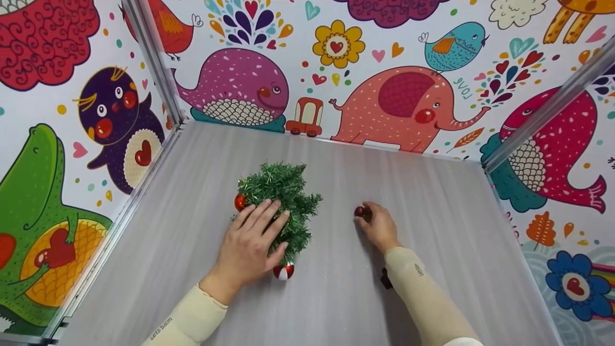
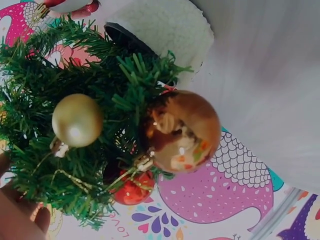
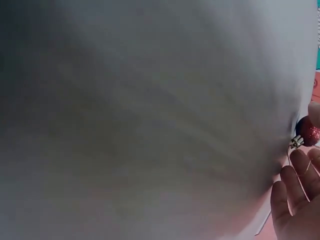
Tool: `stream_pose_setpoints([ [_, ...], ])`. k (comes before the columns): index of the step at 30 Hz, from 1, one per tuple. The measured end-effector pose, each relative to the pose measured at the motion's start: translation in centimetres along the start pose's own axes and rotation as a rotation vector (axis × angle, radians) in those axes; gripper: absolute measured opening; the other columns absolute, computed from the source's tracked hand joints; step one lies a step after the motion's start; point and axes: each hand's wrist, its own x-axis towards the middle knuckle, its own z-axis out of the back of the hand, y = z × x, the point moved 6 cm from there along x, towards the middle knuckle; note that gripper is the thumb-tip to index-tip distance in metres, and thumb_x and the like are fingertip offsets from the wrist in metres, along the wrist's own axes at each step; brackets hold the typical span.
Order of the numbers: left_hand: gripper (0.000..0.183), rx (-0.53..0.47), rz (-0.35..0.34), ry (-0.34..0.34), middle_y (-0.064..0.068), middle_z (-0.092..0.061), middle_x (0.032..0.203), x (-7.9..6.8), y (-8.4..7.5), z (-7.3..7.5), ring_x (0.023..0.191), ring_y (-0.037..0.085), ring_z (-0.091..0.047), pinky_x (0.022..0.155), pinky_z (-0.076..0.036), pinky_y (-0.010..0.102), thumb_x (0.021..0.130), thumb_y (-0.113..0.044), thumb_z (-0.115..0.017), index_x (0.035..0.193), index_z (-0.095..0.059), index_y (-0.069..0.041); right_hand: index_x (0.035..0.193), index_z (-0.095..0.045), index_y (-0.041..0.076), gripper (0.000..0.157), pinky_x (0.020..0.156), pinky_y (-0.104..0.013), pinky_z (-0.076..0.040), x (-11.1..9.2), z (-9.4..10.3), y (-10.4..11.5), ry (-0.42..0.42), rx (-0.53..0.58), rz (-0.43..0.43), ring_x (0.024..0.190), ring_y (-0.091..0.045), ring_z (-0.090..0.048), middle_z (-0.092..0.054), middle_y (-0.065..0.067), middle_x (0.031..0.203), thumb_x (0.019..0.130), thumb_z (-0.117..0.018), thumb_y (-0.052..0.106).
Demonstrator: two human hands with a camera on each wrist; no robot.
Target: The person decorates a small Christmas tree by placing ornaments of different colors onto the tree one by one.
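Observation:
A small green tinsel Christmas tree (image 1: 302, 202) stands on the grey table, seen from above. My left hand (image 1: 252, 245) rests on its near left side with fingers stretched out over the branches. Hung on the tree are a red bauble (image 1: 240, 202) and a red-and-white bauble (image 1: 283, 271). In the left wrist view, a matte gold bauble (image 2: 77, 120), a shiny copper bauble (image 2: 182, 131) and the tree's white fuzzy base (image 2: 160, 30) show too. To the right, my right hand (image 1: 379, 226) pinches a small dark red glitter bauble (image 3: 308, 131) with a thin hanging loop.
The grey table (image 1: 447, 230) spreads on both sides of the tree. Walls printed with cartoon animals (image 1: 399, 105) close off the back and sides, with metal frame posts (image 1: 158, 62) at the corners. A small dark object (image 1: 386, 278) shows beside the right forearm.

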Motion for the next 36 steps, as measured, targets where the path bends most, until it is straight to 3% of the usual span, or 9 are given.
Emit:
stream_pose_setpoints([
  [5, 0.054, 0.002, 0.008, -0.01, 0.016, -0.057, 0.138, 0.1, 0.0, 0.0, 0.128, 0.033, -0.052, 0.105, -0.039, 0.05, 0.085, -0.037, -0.066, 0.13, -0.065, -0.008, 0.129, -0.064, 0.009, 0.044, 0.097, -0.05, -0.047, 0.2, 0.1, 0.6, -0.006, -0.078, 0.039, 0.117, -0.034, -0.058, -0.064, -0.015, 0.124, 0.09, -0.075, 0.026],
  [12, 0.053, 0.019, 0.034, -0.052, 0.016, -0.061, 0.131, 0.6, -0.2, -0.1, 0.121, 0.034, -0.057, 0.101, -0.043, 0.051, 0.083, -0.043, -0.07, 0.121, -0.069, -0.006, 0.124, -0.067, 0.009, 0.037, 0.096, -0.048, -0.047, 0.2, 0.3, 0.6, -0.022, -0.084, 0.04, 0.114, -0.032, -0.06, -0.065, -0.013, 0.119, 0.091, -0.074, 0.023],
  [21, 0.052, 0.046, 0.129, -0.098, 0.017, -0.066, 0.121, 1.1, -0.5, -0.1, 0.116, 0.035, -0.06, 0.098, -0.045, 0.052, 0.088, -0.055, -0.066, 0.104, -0.071, -0.005, 0.123, -0.068, 0.009, 0.036, 0.095, -0.048, -0.048, 0.2, 0.1, 0.5, -0.019, -0.087, 0.031, 0.112, -0.032, -0.061, -0.066, -0.013, 0.117, 0.091, -0.074, 0.023],
  [29, 0.041, 0.02, 0.141, -0.121, 0.017, -0.066, 0.119, 1.0, -0.4, 0.2, 0.114, 0.035, -0.06, 0.098, -0.044, 0.054, 0.083, -0.041, -0.074, 0.101, -0.071, -0.004, 0.122, -0.068, 0.008, 0.036, 0.094, -0.048, -0.049, 0.2, 0.1, 0.5, -0.036, -0.096, 0.05, 0.11, -0.033, -0.061, -0.066, -0.013, 0.115, 0.09, -0.075, 0.022],
  [36, 0.034, -0.004, 0.137, -0.107, 0.015, -0.066, 0.119, 0.9, 0.1, 0.4, 0.115, 0.033, -0.06, 0.1, -0.042, 0.053, 0.081, -0.033, -0.069, 0.099, -0.071, -0.004, 0.122, -0.069, 0.009, 0.035, 0.093, -0.047, -0.049, 0.3, -0.1, 0.3, -0.048, -0.117, 0.056, 0.11, -0.031, -0.062, -0.067, -0.012, 0.114, 0.09, -0.075, 0.023],
])
